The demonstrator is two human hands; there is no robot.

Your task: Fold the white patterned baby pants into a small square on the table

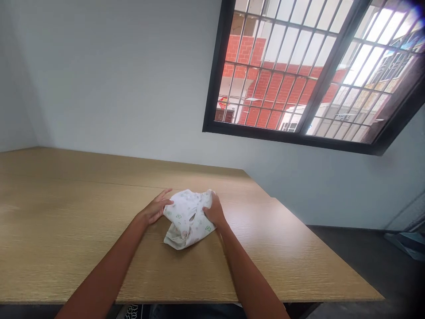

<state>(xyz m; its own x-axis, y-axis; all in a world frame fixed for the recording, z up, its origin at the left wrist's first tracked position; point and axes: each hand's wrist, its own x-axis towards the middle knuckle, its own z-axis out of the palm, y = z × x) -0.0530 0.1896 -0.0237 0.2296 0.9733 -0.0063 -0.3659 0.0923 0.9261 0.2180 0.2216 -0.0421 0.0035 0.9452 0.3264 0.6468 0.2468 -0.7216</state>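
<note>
A small white garment (pixel 195 221), printed with little green and brown figures, is bunched up over the table. It looks like baby pants, with a gathered edge at the top and a dark gap between folds near its middle. At its left edge is my left hand (pixel 156 209), thumb lying on the fabric and one finger stretched out beyond it. My right hand (pixel 214 212) grips the upper right corner, thumb on the near face and the other fingers hidden behind. One lower flap of the garment hangs toward me on the left.
The wooden table (pixel 83 248) spreads widely to the left, and its right edge slants toward me. Behind it stands a pale wall (pixel 116 79) with a barred, dark-framed window (pixel 282 128). Dark floor (pixel 352 248) shows at the right, with a bluish object (pixel 407 243) on it.
</note>
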